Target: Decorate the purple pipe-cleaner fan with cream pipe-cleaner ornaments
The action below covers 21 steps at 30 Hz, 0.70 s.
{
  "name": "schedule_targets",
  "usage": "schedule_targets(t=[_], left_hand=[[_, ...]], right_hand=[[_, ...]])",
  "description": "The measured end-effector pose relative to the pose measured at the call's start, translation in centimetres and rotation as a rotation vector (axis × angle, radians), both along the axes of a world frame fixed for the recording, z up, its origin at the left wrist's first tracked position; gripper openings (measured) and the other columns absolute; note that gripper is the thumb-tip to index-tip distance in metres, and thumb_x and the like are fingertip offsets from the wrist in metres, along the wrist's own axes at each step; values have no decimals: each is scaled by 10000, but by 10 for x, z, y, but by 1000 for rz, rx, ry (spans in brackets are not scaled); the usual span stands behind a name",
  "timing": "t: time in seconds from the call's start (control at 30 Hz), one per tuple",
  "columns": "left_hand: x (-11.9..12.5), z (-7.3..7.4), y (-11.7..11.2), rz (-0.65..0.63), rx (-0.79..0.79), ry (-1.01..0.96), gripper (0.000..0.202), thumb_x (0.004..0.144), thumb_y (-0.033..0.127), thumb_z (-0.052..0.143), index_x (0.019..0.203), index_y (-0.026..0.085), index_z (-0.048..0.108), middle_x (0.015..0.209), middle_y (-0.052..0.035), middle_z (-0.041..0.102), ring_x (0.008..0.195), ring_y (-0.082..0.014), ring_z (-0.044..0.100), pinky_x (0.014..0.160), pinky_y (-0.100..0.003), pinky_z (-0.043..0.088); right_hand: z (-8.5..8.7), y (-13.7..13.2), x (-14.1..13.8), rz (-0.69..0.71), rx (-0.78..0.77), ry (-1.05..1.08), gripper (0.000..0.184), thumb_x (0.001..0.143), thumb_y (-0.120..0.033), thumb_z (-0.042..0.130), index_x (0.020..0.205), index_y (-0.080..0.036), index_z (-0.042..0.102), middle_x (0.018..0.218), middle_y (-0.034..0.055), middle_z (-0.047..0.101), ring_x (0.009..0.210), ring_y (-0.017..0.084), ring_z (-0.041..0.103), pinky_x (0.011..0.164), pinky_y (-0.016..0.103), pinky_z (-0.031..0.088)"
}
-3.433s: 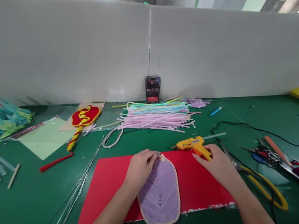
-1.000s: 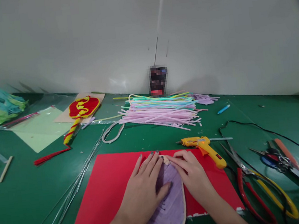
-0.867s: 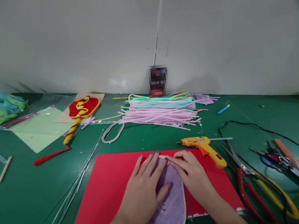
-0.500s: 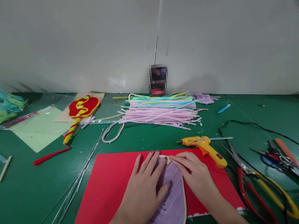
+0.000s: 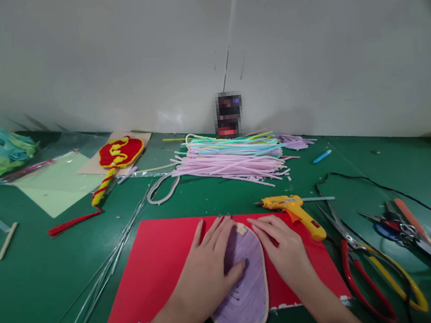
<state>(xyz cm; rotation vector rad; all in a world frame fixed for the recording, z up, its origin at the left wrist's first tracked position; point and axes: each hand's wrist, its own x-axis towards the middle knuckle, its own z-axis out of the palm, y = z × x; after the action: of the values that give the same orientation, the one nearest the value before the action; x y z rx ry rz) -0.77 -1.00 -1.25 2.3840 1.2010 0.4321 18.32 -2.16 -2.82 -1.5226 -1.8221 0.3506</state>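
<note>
A purple fan-shaped piece with a cream rim lies on a red sheet. My left hand rests flat on the purple piece, fingers spread, holding nothing. Beside it, my right hand lies along the piece's right rim, fingers stretched out and touching the cream edge near the top. A yellow glue gun lies on the green table just beyond my right hand, its small light glowing.
A pile of pastel pipe cleaners lies behind the red sheet. Pliers, scissors and a black cord are at the right. A red-and-yellow fan lies at the left, and thin wires run beside the sheet.
My right hand left the glue gun and came over to the purple piece's right rim, sliding slightly down it. My left hand went from pinching the top to lying flat on it.
</note>
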Motion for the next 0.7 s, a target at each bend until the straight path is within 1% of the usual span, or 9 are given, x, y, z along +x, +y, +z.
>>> schedule_targets(t=[0.07,0.17,0.2,0.33,0.4,0.5,0.6,0.7], left_hand=[[0,-1,0,89,-54,-83,664,788,356,494,1365,216,198,1394,-63,340,1276,-214,308,1085,-450,177],[-1,-2,1,254,-131,-196,556,835,278,401,1355,204,221,1394,-68,335,1286,-202,292,1064,-422,250],[-1,-3,1,286,-159,-226,521,845,246,370,1348,207,239,1391,-61,342,1290,-195,283,1060,-414,262],[-2,-8,1,283,-250,-347,494,845,155,311,1332,230,268,1373,-33,376,1292,-161,284,1074,-390,251],[-2,-10,1,293,-293,-425,491,846,139,297,1327,234,268,1369,-35,383,1279,-148,313,1070,-376,260],[-1,-10,3,327,-360,-558,458,856,146,286,1306,229,280,1352,-46,406,1246,-131,367,1040,-349,312],[-3,-5,7,400,-346,-637,403,855,169,318,1252,229,353,1312,-43,450,1226,-133,391,1023,-340,325],[-8,2,12,512,-221,-666,325,850,195,352,1159,227,448,1252,-36,493,1194,-147,415,1018,-345,314]], right_hand=[[2,-2,-1,-14,34,-26,268,864,-243,432,1058,-228,616,901,64,599,842,174,569,781,327,479],[6,-6,-4,26,67,-118,293,849,-232,465,1112,-247,594,914,68,577,846,174,549,753,326,472],[8,-7,-6,47,69,-158,304,845,-233,474,1126,-259,586,915,68,571,842,175,542,743,329,468],[11,-9,-9,99,50,-291,315,844,-248,478,1142,-286,574,887,67,562,812,178,522,699,332,452],[10,-9,-10,104,40,-321,308,849,-244,467,1133,-280,581,874,68,558,804,177,511,689,330,443],[8,-8,-10,98,35,-328,300,854,-235,457,1120,-268,590,871,72,551,804,178,497,686,331,431],[6,-7,-9,99,37,-321,292,853,-238,461,1111,-270,596,866,70,546,804,180,489,685,334,426],[6,-7,-8,105,40,-295,296,854,-237,463,1116,-284,591,861,62,543,795,175,494,690,333,431]])
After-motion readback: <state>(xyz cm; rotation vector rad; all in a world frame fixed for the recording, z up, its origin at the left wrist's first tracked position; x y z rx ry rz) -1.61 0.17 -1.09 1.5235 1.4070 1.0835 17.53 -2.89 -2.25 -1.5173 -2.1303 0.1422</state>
